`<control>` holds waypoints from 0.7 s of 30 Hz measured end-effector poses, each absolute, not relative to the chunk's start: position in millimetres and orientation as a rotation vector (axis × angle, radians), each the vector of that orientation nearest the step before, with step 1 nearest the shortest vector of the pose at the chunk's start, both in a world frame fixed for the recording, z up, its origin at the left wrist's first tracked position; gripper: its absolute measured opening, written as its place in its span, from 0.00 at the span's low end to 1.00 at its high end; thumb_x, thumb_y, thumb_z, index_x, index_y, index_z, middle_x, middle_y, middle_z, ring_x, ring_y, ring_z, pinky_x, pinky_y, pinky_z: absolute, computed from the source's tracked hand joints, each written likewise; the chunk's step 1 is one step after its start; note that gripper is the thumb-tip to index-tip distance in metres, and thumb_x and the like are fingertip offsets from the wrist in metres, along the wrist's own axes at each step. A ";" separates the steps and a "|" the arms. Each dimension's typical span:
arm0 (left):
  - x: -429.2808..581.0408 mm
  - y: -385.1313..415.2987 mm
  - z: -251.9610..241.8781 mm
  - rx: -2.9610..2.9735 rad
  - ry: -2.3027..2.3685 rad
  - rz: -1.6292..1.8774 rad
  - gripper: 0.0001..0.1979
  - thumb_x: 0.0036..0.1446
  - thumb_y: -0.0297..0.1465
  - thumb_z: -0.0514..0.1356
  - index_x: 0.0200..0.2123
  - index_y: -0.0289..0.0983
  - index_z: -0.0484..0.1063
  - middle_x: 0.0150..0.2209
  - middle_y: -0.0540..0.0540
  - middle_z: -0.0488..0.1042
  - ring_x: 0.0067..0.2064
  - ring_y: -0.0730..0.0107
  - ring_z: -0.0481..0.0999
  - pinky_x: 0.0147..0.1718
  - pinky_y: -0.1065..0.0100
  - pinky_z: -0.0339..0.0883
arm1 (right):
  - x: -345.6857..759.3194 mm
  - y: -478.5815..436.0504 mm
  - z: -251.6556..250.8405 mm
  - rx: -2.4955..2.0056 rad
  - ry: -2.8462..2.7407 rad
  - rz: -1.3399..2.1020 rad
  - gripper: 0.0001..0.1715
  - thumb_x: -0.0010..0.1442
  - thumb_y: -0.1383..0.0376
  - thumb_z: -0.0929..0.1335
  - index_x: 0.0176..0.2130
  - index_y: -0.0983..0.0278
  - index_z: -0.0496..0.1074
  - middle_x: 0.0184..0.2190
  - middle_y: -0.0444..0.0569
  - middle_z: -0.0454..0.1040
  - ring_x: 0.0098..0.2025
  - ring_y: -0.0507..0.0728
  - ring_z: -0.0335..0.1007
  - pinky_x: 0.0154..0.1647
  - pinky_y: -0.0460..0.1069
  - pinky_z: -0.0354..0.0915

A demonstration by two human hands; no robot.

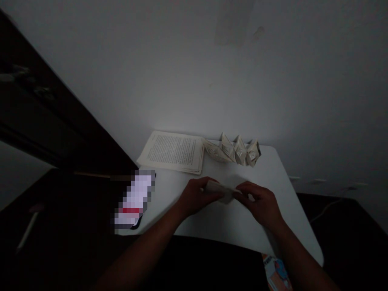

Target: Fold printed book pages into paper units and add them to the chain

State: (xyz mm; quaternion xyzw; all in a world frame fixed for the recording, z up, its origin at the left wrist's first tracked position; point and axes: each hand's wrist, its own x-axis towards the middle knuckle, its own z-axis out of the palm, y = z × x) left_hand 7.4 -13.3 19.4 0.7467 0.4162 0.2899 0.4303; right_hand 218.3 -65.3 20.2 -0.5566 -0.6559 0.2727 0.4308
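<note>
Pinching a folded paper piece (220,190) between left hand (196,197) and right hand (261,203), fingers closed on either end; seemingly light, limp, easily creased, likely best gripped along folded edges.

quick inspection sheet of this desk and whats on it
surface: white table, dimly lit
job's things: folded paper piece held by both hands above the table
clutter: stack of printed pages at the far left; row of folded paper shapes at the far edge; blurred-out item on the left edge
grippers: left hand and right hand pinch the paper's ends
cables: pale cord on the right floor
surroundings: grey wall, dark furniture on the left
</note>
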 end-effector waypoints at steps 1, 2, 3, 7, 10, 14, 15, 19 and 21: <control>8.0 -12.9 18.7 1.712 1.023 0.720 0.20 0.45 0.41 0.66 0.39 0.34 0.75 0.35 0.45 0.79 0.36 0.65 0.77 0.35 0.68 0.68 | 217.6 -64.7 20.6 -1.420 -1.551 0.735 0.10 0.52 0.58 0.71 0.28 0.62 0.76 0.24 0.45 0.72 0.24 0.51 0.65 0.26 0.46 0.63; 8.9 -12.6 16.8 1.579 1.004 0.708 0.21 0.43 0.40 0.68 0.39 0.33 0.75 0.34 0.45 0.79 0.35 0.65 0.77 0.33 0.68 0.68 | 217.1 -63.9 20.0 -1.441 -1.456 0.797 0.11 0.50 0.57 0.72 0.27 0.63 0.76 0.22 0.44 0.72 0.23 0.51 0.65 0.25 0.46 0.63; 9.7 -12.3 13.9 1.467 0.988 0.696 0.22 0.41 0.40 0.69 0.38 0.32 0.75 0.34 0.45 0.79 0.34 0.65 0.77 0.32 0.68 0.69 | 216.7 -62.9 18.4 -1.447 -1.363 0.862 0.13 0.48 0.56 0.73 0.27 0.63 0.75 0.21 0.44 0.72 0.23 0.51 0.65 0.24 0.46 0.62; 11.9 -11.4 1.6 1.272 0.984 0.678 0.21 0.42 0.39 0.68 0.36 0.29 0.77 0.30 0.44 0.79 0.29 0.68 0.76 0.30 0.68 0.69 | 217.1 -58.3 8.6 -1.393 -1.211 1.100 0.16 0.48 0.55 0.73 0.28 0.66 0.75 0.17 0.42 0.68 0.19 0.49 0.59 0.19 0.45 0.56; 11.9 -10.9 -1.3 1.265 0.989 0.676 0.19 0.42 0.38 0.68 0.34 0.29 0.78 0.29 0.44 0.78 0.27 0.70 0.75 0.29 0.69 0.68 | 219.1 -55.7 3.1 -1.335 -1.225 1.207 0.16 0.51 0.55 0.71 0.32 0.66 0.75 0.17 0.42 0.68 0.19 0.48 0.59 0.20 0.44 0.56; 11.1 -10.0 -0.1 1.270 0.985 0.651 0.17 0.43 0.39 0.67 0.30 0.28 0.78 0.23 0.46 0.76 0.22 0.73 0.72 0.24 0.70 0.68 | 221.9 -54.4 -0.9 -1.310 -1.221 1.301 0.16 0.52 0.55 0.71 0.31 0.67 0.74 0.17 0.43 0.70 0.17 0.48 0.60 0.19 0.44 0.56; 10.8 -9.8 0.2 1.272 0.985 0.642 0.17 0.43 0.39 0.67 0.29 0.28 0.78 0.22 0.47 0.75 0.22 0.73 0.71 0.23 0.71 0.67 | 222.4 -54.5 -1.6 -1.311 -1.223 1.321 0.16 0.52 0.55 0.71 0.30 0.67 0.74 0.17 0.43 0.70 0.16 0.48 0.61 0.18 0.44 0.56; 9.2 -9.3 -1.1 1.265 0.956 0.601 0.17 0.43 0.39 0.67 0.26 0.28 0.76 0.20 0.48 0.72 0.20 0.75 0.70 0.21 0.72 0.67 | 223.5 -56.0 -3.5 -1.315 -1.232 1.359 0.18 0.54 0.54 0.70 0.26 0.67 0.73 0.17 0.44 0.70 0.15 0.48 0.61 0.18 0.44 0.57; 8.5 -9.4 -2.7 1.253 0.922 0.590 0.18 0.43 0.40 0.67 0.26 0.27 0.76 0.20 0.48 0.72 0.20 0.75 0.70 0.21 0.72 0.67 | 223.5 -56.7 -3.9 -1.328 -1.246 1.350 0.19 0.54 0.54 0.70 0.26 0.67 0.73 0.17 0.44 0.71 0.16 0.48 0.62 0.18 0.45 0.57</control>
